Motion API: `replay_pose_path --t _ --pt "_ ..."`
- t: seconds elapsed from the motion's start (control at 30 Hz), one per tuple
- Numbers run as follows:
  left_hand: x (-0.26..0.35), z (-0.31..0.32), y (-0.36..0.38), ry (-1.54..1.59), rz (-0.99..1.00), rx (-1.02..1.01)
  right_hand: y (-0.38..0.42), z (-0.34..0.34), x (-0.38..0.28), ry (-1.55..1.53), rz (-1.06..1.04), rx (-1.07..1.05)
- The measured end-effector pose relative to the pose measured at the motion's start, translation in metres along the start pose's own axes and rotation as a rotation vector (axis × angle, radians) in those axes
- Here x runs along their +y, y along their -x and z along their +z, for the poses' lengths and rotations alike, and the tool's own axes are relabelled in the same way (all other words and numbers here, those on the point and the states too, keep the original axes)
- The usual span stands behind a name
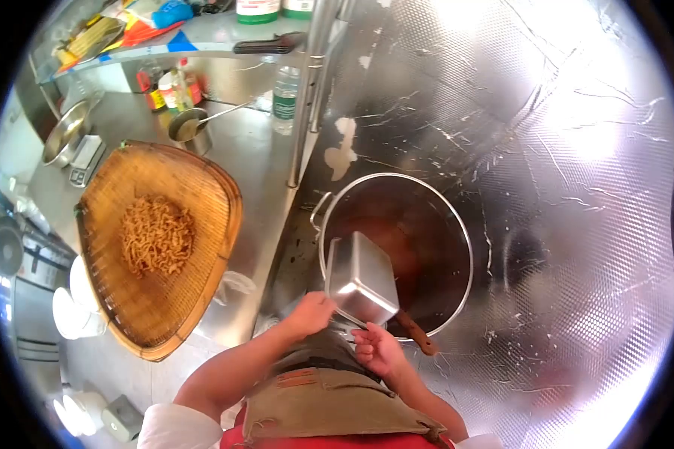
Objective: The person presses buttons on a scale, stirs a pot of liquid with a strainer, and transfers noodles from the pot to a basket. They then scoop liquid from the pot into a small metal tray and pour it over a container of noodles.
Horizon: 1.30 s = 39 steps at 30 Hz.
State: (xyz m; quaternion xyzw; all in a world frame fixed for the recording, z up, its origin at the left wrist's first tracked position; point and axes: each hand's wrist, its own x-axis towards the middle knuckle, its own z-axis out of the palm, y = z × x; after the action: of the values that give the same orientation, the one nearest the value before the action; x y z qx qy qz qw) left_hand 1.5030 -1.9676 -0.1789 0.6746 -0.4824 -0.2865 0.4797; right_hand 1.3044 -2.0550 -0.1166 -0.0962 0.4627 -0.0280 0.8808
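Note:
A rectangular stainless steel pan [367, 278] is tipped over the mouth of a large stockpot [468, 233], with its underside toward me. My left hand [312, 313] is closed on the pan's rim at the left. Curled at the pan's near rim, my right hand [378, 349] grips it there. Reddish-brown contents [401, 243] show in the stockpot, partly hidden by the pan. A wooden handle [419, 337] sticks out over the pot's near rim, close to my right hand. The pan's inside is turned away from view.
On the steel counter [258, 179] at left lies a woven bamboo tray [202, 176] holding brown fried strips [157, 236]. Behind it stand a small metal pot [195, 135], a scale [86, 161], a bottle [284, 101] and condiments. A shelf post [311, 97] rises near the stockpot.

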Motion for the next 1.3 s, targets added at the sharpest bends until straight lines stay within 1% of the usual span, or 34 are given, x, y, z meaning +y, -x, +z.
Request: replay_pose_path --t 0.07,0.1,0.13,0.23,0.27,0.3,0.33,0.37,0.4,0.43,0.47,0.5,0.53,0.57,0.7,0.83,0.93,1.1,1.2,1.3 --pt "-0.003 -0.002 -0.001 0.097 0.048 -0.036 -0.009 -0.011 0.004 -0.161 0.007 -0.047" --pt "0.014 -0.01 -0.003 0.144 0.067 -0.054 -0.011 -0.012 0.007 -0.19 -0.031 -0.04" --pt "0.034 -0.016 -0.008 0.39 -0.345 -0.121 -0.013 -0.012 0.009 -0.217 -0.068 -0.033" --pt "0.049 -0.02 -0.028 0.546 -0.46 -0.191 -0.003 -0.002 0.002 -0.258 -0.174 -0.03" --pt "0.076 -0.027 -0.035 0.6 -0.611 -0.163 0.0 0.0 -0.003 -0.258 -0.213 -0.061" --pt "0.073 -0.027 -0.043 0.533 -0.393 -0.226 0.004 0.001 -0.009 -0.257 -0.251 -0.092" --pt "0.1 -0.037 -0.051 0.536 -0.522 -0.229 0.01 0.005 -0.017 -0.249 -0.287 -0.091" --pt "0.109 -0.034 -0.06 0.641 -0.522 -0.213 0.017 0.011 -0.026 -0.238 -0.322 -0.088" --pt "0.126 -0.037 -0.068 0.634 -0.487 -0.194 0.026 0.018 -0.034 -0.217 -0.375 -0.113" --pt "0.139 -0.041 -0.077 0.704 -0.493 -0.222 0.035 0.027 -0.043 -0.189 -0.405 -0.108" --pt "0.147 -0.042 -0.086 0.712 -0.484 -0.244 0.043 0.034 -0.05 -0.192 -0.43 -0.102" --pt "0.157 -0.042 -0.095 0.714 -0.478 -0.21 0.05 0.04 -0.057 -0.194 -0.455 -0.097" --pt "0.162 -0.044 -0.105 0.738 -0.529 -0.233 0.054 0.043 -0.064 -0.186 -0.468 -0.14" --pt "0.159 -0.039 -0.115 0.684 -0.514 -0.227 0.058 0.045 -0.069 -0.179 -0.483 -0.184" --pt "0.183 -0.046 -0.129 0.73 -0.488 -0.212 0.07 0.054 -0.085 -0.175 -0.528 -0.237" --pt "0.187 -0.042 -0.146 0.714 -0.505 -0.249 0.074 0.055 -0.095 -0.197 -0.493 -0.318" --pt "0.198 -0.045 -0.148 0.729 -0.493 -0.219 0.073 0.052 -0.101 -0.193 -0.462 -0.385" --pt "0.201 -0.049 -0.153 0.721 -0.509 -0.229 0.069 0.048 -0.106 -0.224 -0.412 -0.486" --pt "0.2 -0.048 -0.156 0.709 -0.507 -0.227 0.071 0.059 -0.104 -0.23 -0.46 -0.398" --pt "0.196 -0.047 -0.161 0.689 -0.506 -0.237 0.064 0.048 -0.111 -0.22 -0.393 -0.518"
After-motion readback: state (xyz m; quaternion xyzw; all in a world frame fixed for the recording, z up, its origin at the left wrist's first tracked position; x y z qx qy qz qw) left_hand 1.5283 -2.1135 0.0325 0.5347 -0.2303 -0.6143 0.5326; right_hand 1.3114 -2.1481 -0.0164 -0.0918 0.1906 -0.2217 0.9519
